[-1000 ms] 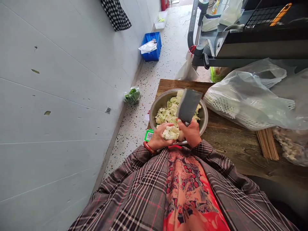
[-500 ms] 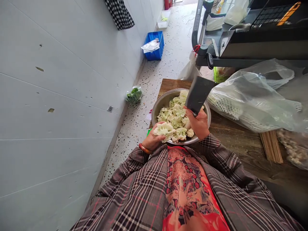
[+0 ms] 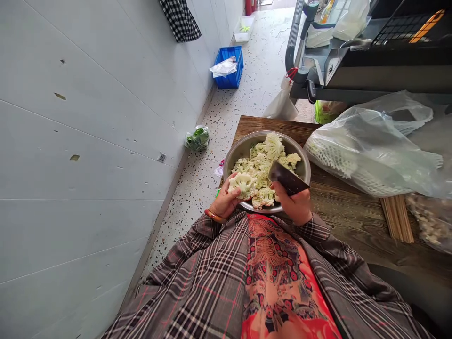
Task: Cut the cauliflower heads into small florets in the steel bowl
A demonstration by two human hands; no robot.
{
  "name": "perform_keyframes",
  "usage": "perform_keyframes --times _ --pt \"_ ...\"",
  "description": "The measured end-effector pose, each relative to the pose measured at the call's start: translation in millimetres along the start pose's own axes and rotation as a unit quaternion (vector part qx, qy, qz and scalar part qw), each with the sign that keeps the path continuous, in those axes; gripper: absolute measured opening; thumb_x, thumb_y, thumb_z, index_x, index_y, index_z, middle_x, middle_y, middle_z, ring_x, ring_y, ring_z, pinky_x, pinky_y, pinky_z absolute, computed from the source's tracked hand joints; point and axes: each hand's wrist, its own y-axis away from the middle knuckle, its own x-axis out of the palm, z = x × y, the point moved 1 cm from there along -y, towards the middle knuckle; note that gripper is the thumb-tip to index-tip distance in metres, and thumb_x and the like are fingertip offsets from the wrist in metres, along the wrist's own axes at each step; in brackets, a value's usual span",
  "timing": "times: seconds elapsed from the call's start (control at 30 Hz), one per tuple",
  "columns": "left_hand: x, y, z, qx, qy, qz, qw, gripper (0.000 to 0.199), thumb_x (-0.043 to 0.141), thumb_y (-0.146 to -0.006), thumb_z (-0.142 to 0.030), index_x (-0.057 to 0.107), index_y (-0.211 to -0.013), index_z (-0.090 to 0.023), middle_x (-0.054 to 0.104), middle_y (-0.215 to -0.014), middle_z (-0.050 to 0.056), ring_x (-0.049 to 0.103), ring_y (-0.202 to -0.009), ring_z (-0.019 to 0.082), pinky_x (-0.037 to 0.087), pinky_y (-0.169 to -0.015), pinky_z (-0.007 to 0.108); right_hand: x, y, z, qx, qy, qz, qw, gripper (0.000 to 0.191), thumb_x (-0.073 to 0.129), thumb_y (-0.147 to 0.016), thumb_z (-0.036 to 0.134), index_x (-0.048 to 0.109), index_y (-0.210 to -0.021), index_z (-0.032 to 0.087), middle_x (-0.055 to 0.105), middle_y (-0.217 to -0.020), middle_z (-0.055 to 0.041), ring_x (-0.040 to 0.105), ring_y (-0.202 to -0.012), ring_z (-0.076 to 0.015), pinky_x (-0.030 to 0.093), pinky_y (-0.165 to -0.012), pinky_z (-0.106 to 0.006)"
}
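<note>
My left hand (image 3: 226, 200) grips a pale piece of cauliflower (image 3: 243, 184) over the near left rim of a steel bowl (image 3: 231, 153). Held in my right hand (image 3: 295, 205) is a cleaver (image 3: 287, 178), its dark broad blade tilted above the right half of the bowl. A gap separates the blade from the piece in my left hand. Cut cauliflower florets (image 3: 261, 162) fill much of the bowl, some of them hidden behind the blade and hands. The cleaver's handle is covered by my right fingers.
The bowl stands on a dark wooden table (image 3: 339, 207). To its right lie a clear plastic bag (image 3: 374, 141) with net-wrapped contents and a bundle of wooden sticks (image 3: 397, 219). A blue crate (image 3: 228, 70) and bagged greens (image 3: 197, 139) are on the floor by the white wall (image 3: 88, 141).
The cleaver has come down and turned from raised to flatter, and my right hand has shifted slightly right and toward me. My left hand still holds the cauliflower piece, now tipped up a little.
</note>
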Motion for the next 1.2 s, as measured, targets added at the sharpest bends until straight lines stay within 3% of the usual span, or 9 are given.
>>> perform_keyframes --times 0.2,0.37,0.8,0.97,1.1,1.2 --pt "-1.8 -1 3 0.059 -0.086 -0.019 0.994 0.086 0.084 -0.061 -0.034 0.045 -0.137 -0.025 0.056 -0.135 0.01 0.056 -0.12 0.026 0.046 -0.103 0.042 13 10 2 -0.145 0.115 0.167 0.968 0.03 0.05 -0.093 0.025 0.063 -0.119 0.025 0.069 -0.113 -0.0064 0.066 -0.101 -0.0203 0.054 -0.089 -0.035" --pt "-6.8 -2 11 0.093 -0.128 -0.035 0.987 0.087 0.084 -0.06 -0.037 0.045 -0.137 -0.022 0.057 -0.134 0.012 0.056 -0.119 0.025 0.043 -0.104 0.042 17 16 5 -0.194 0.214 0.225 0.93 0.05 0.052 -0.086 0.012 0.052 -0.134 0.022 0.063 -0.124 -0.0099 0.061 -0.11 -0.0234 0.052 -0.092 -0.036" --pt "-0.3 3 4 0.159 -0.268 -0.053 0.949 0.084 0.083 -0.063 -0.035 0.045 -0.136 -0.019 0.054 -0.137 0.013 0.053 -0.124 0.027 0.04 -0.107 0.04 17 22 12 -0.189 0.273 0.246 0.911 0.059 0.054 -0.086 0.015 0.04 -0.144 0.02 0.062 -0.123 -0.0104 0.06 -0.105 -0.0224 0.05 -0.087 -0.032" --pt "6.0 8 1 0.157 -0.325 -0.073 0.93 0.082 0.082 -0.063 -0.039 0.046 -0.135 -0.019 0.057 -0.134 0.012 0.055 -0.122 0.027 0.041 -0.106 0.04 17 20 10 -0.209 0.311 0.235 0.897 0.051 0.054 -0.089 0.024 0.046 -0.139 0.018 0.067 -0.108 -0.0112 0.057 -0.098 -0.0262 0.046 -0.086 -0.039" --pt "8.1 9 0 0.172 -0.345 -0.064 0.921 0.08 0.081 -0.065 -0.037 0.046 -0.134 -0.02 0.058 -0.132 0.011 0.057 -0.118 0.026 0.043 -0.105 0.039 18 18 9 -0.226 0.301 0.245 0.893 0.048 0.054 -0.088 0.022 0.048 -0.136 0.017 0.065 -0.109 -0.0114 0.055 -0.102 -0.0266 0.043 -0.09 -0.04" --pt "9.1 9 -1 0.191 -0.371 -0.088 0.904 0.078 0.082 -0.062 -0.035 0.048 -0.131 -0.019 0.059 -0.13 0.011 0.057 -0.116 0.026 0.043 -0.104 0.039 21 18 9 -0.224 0.301 0.248 0.893 0.046 0.053 -0.088 0.021 0.049 -0.134 0.016 0.065 -0.108 -0.0117 0.056 -0.1 -0.0264 0.044 -0.087 -0.039"
